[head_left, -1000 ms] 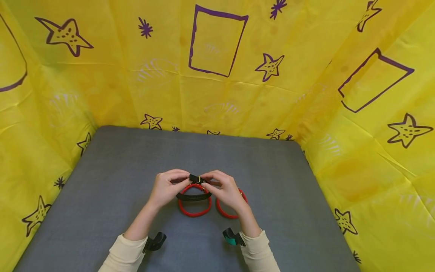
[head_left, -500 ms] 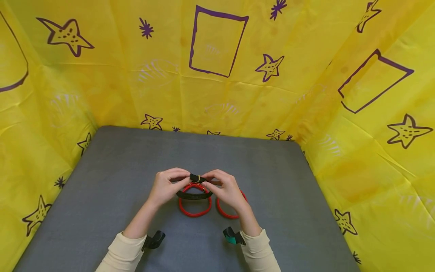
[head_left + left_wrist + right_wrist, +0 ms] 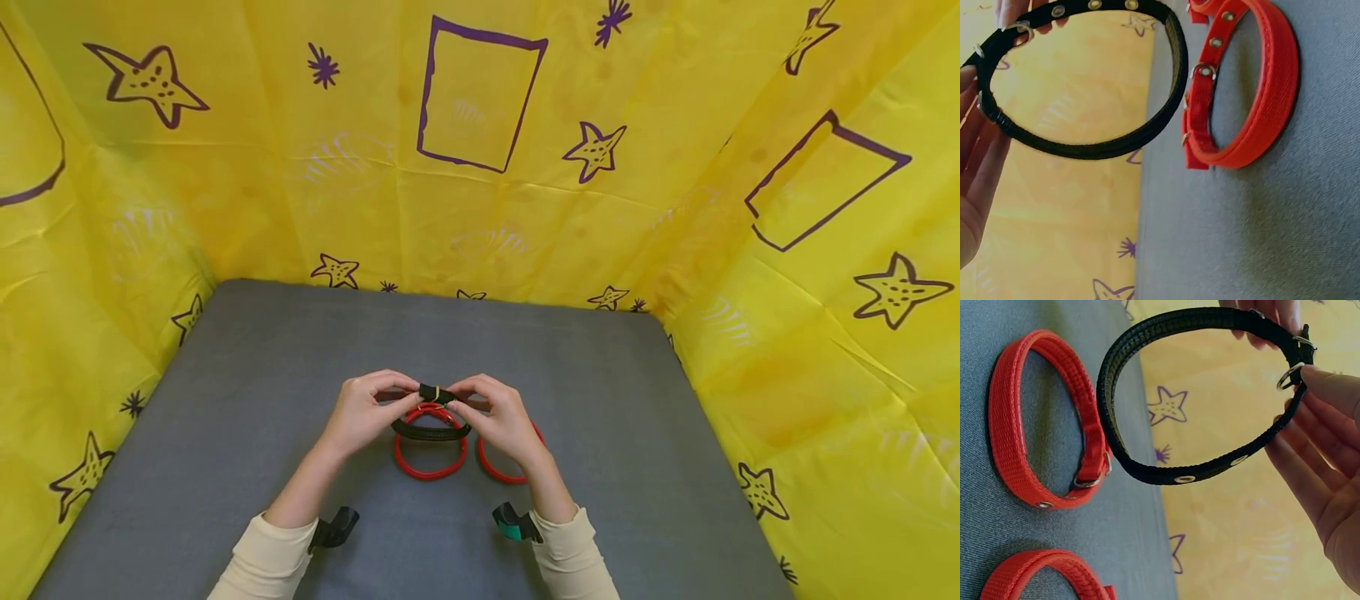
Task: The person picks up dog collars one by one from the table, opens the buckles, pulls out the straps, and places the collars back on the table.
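Observation:
A black dog collar [image 3: 431,433], formed into a ring, is held up off the table between both hands. My left hand [image 3: 369,410] pinches its buckle end between thumb and fingers. Opposite it, my right hand [image 3: 498,414] pinches the same stretch near the metal D-ring [image 3: 1289,376]. Metal eyelets [image 3: 1095,4] line part of the band. Below the hands lies a red dog collar [image 3: 427,476], closed into a ring. Another red collar [image 3: 500,477] lies to its right, partly hidden by my right hand and wrist.
A grey table [image 3: 300,333] carries the red collars. Yellow cloth walls [image 3: 360,200] with purple drawings stand behind and at both sides. Each wrist wears a black camera mount, the left mount [image 3: 335,528] and the right mount [image 3: 516,522].
Both hands keep their hold on the black collar, whose hanging loop shifts slightly to the right. My left forearm moves slightly left. The red collars stay where they were.

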`<action>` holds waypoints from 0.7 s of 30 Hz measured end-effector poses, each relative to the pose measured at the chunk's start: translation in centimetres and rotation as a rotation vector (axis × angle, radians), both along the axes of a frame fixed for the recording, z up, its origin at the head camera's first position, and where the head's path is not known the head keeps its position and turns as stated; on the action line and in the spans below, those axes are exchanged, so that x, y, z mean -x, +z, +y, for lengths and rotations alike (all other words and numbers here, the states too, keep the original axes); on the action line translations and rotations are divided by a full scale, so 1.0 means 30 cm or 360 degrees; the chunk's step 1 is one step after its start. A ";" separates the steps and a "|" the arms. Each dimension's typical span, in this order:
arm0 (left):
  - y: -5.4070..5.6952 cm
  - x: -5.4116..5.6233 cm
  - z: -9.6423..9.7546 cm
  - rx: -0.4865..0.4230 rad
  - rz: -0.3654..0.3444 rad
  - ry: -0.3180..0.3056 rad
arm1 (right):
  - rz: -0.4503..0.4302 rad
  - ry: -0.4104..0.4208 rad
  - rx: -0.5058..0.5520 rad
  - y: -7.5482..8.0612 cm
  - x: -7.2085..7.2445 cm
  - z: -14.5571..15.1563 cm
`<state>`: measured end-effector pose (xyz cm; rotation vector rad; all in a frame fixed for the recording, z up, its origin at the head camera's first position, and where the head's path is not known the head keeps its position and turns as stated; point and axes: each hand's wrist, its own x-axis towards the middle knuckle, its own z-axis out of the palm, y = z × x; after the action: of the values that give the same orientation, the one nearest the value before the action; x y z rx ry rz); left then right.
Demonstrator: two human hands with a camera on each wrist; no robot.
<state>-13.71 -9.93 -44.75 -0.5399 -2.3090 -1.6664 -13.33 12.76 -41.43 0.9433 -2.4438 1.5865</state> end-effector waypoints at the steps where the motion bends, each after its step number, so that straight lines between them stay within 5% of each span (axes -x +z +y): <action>1: 0.003 0.000 -0.003 0.0011 -0.0022 -0.0019 | 0.0010 -0.0002 -0.0001 0.000 0.000 0.000; 11: 0.032 0.006 -0.017 0.0257 -0.0102 -0.0137 | 0.0023 0.0002 0.0004 0.007 -0.003 0.000; 21: 0.029 0.006 -0.020 0.0229 -0.0080 -0.0113 | 0.0030 -0.0009 0.0006 -0.004 -0.001 0.006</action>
<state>-13.88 -10.54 -43.87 -0.6228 -2.4874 -1.5695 -13.29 12.94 -41.54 0.9452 -2.4282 1.5727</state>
